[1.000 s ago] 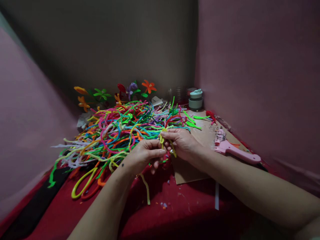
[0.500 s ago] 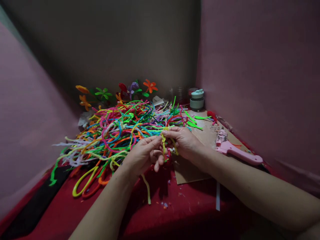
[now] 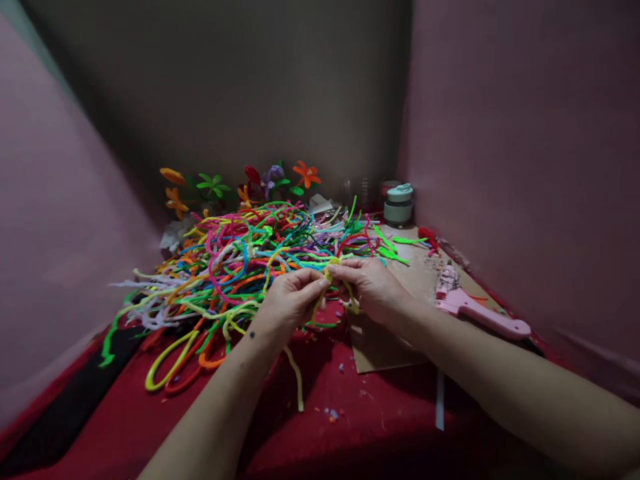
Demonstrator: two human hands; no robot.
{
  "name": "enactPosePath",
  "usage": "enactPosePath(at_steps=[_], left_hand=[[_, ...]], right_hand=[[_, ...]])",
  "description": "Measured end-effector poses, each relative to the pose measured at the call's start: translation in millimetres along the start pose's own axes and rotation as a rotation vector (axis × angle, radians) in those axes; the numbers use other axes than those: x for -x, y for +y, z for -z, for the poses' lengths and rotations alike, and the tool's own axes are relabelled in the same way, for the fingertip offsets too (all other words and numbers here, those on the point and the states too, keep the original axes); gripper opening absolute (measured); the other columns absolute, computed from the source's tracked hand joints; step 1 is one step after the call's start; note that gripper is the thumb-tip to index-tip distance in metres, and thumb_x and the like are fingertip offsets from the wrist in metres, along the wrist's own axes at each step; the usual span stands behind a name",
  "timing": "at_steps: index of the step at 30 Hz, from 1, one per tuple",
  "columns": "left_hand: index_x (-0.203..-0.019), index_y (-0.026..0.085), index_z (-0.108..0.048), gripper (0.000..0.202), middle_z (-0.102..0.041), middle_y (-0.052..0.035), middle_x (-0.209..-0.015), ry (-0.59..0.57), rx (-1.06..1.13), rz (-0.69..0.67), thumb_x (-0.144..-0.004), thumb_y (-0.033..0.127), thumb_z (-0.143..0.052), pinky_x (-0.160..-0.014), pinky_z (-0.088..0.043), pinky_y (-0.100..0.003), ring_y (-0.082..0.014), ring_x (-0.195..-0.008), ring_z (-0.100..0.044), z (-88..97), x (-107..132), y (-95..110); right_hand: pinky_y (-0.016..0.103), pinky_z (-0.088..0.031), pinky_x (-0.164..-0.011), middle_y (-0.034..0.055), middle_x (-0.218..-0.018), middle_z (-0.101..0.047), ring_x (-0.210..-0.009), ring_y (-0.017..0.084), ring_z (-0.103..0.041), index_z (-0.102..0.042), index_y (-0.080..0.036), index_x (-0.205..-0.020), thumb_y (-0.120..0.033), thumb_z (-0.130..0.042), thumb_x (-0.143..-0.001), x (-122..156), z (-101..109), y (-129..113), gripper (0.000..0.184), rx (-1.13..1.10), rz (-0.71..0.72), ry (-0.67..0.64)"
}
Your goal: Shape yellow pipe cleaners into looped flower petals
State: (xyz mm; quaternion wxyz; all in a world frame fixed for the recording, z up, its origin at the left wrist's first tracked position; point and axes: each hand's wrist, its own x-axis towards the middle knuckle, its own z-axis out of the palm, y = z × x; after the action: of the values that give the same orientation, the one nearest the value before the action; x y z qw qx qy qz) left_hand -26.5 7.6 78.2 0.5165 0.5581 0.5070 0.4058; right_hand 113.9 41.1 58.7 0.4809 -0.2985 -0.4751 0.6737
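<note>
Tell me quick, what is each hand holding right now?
Left hand: closed, pinching the yellow pipe cleaner.
Right hand: closed, pinching the same yellow pipe cleaner.

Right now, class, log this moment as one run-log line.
left hand: pinching yellow pipe cleaner | right hand: pinching same | behind: pipe cleaner pile | right side: pink glue gun

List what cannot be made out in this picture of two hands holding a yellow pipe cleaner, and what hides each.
1. Head view: the yellow pipe cleaner where pinched, covered by the left hand and right hand.
2. Head view: the bases of the flowers, behind the pipe cleaner pile.
3. Head view: clear things beside the teal jar, dim and too small.
4. Head view: both elbows, cut off by the bottom edge.
</note>
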Motion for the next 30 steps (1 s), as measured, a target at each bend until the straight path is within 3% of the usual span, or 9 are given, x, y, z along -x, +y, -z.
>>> enactPosePath(at_steps=[4, 8, 13, 20, 26, 30], left_hand=[[-0.072, 0.016, -0.056, 0.019, -0.055, 0.0047, -0.049, 0.076, 0.047, -0.053, -0.074, 0.035, -0.061, -0.035, -0.021, -0.015, -0.0023, -0.034, -0.033, 5.8, -1, 2], [-0.071, 0.015, -0.055, 0.018, -0.055, 0.0047, -0.051, 0.118, 0.051, -0.074, -0.074, 0.033, -0.061, -0.034, -0.021, -0.015, -0.0020, -0.034, -0.033, 10.2, -2, 2], [-0.069, 0.015, -0.053, 0.016, -0.052, 0.0062, -0.047, 0.141, 0.090, -0.103, -0.073, 0.029, -0.061, -0.033, -0.022, -0.015, -0.0019, -0.032, -0.031, 11.0, -2, 2], [-0.068, 0.016, -0.050, 0.016, -0.053, 0.0052, -0.047, 0.152, 0.047, -0.121, -0.072, 0.027, -0.060, -0.033, -0.024, -0.015, -0.0025, -0.033, -0.033, 7.4, -3, -1], [-0.067, 0.016, -0.050, 0.013, -0.054, 0.0051, -0.047, 0.192, -0.058, -0.117, -0.073, 0.025, -0.057, -0.032, -0.026, -0.013, -0.0029, -0.032, -0.036, -1.5, -1, 2], [-0.066, 0.017, -0.048, 0.013, -0.054, 0.0048, -0.047, 0.189, -0.091, -0.126, -0.074, 0.023, -0.056, -0.030, -0.029, -0.014, -0.0047, -0.032, -0.040, -4.0, 2, 2]], right_hand=[[0.024, -0.026, -0.049, -0.0033, -0.052, -0.049, -0.048, 0.007, -0.039, -0.058, -0.014, -0.056, -0.023, -0.063, -0.066, 4, -1, -9, 0.014, 0.158, 0.002, -0.057], [0.024, -0.022, -0.043, -0.0042, -0.048, -0.046, -0.041, 0.005, -0.034, -0.057, -0.014, -0.053, -0.023, -0.065, -0.065, 6, 0, -13, 0.016, 0.299, -0.085, -0.093], [0.021, -0.027, -0.039, -0.0048, -0.046, -0.047, -0.039, 0.005, -0.038, -0.057, -0.014, -0.056, -0.027, -0.068, -0.064, 5, 1, -12, 0.019, 0.233, -0.089, -0.169], [0.023, -0.047, -0.050, -0.0029, -0.056, -0.057, -0.051, 0.010, -0.056, -0.057, -0.014, -0.068, -0.024, -0.071, -0.062, 4, -1, -9, 0.017, -0.078, 0.050, -0.050], [0.023, -0.048, -0.049, -0.0024, -0.058, -0.058, -0.048, 0.009, -0.055, -0.059, -0.014, -0.073, -0.026, -0.067, -0.067, 7, -4, -7, 0.016, 0.055, 0.216, 0.053], [0.022, -0.047, -0.050, -0.0027, -0.058, -0.059, -0.049, 0.009, -0.055, -0.059, -0.015, -0.073, -0.026, -0.066, -0.069, 7, -6, -6, 0.014, 0.148, 0.251, 0.078]])
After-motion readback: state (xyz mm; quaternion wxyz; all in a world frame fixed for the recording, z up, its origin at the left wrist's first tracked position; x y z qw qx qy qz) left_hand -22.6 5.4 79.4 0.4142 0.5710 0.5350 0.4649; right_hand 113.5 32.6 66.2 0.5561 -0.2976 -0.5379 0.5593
